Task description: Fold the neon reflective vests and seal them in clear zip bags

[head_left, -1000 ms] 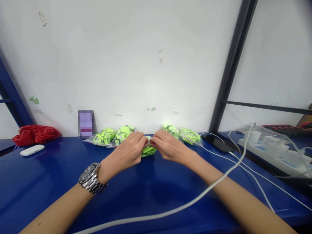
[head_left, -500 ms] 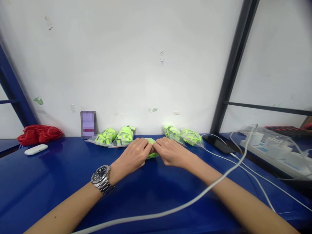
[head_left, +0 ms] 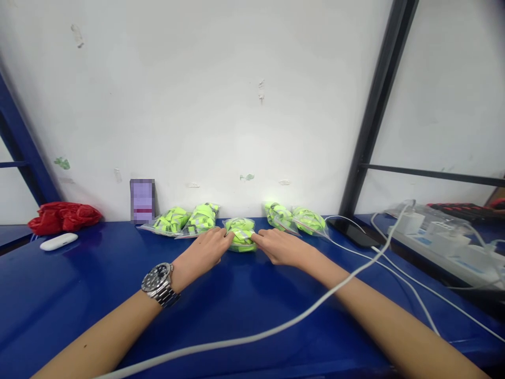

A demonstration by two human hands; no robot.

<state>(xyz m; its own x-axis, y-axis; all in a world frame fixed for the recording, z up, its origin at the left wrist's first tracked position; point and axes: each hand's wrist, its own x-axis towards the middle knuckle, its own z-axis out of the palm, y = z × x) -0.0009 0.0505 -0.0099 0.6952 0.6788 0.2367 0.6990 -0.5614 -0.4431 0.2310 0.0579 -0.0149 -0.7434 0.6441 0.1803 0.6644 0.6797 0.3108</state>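
In the middle of the blue table, against the wall, lies a clear plastic bag point(head_left: 241, 235) packed with neon yellow-green cloth with grey reflective strips. My left hand point(head_left: 205, 249), below a metal wristwatch point(head_left: 158, 279), pinches the bag's left edge with curled fingers. At the opposite edge my right hand point(head_left: 278, 246) is closed too, thumb and fingers on the plastic. Two similar bags, one of them this bag point(head_left: 202, 218), lie to the left. Two more, including this bag point(head_left: 310, 220), lie to the right.
A propped phone point(head_left: 142, 202), a red plastic bundle point(head_left: 65, 217) and a white earbud case point(head_left: 59, 242) are at the left. On the right are a black phone point(head_left: 352, 232) and a power strip point(head_left: 445, 245). A white cable point(head_left: 276, 329) crosses the foreground over my right forearm.
My hands have moved apart and slightly down, from nearly meeting over the middle bag to its two sides. More of that bag now shows, lying flatter.
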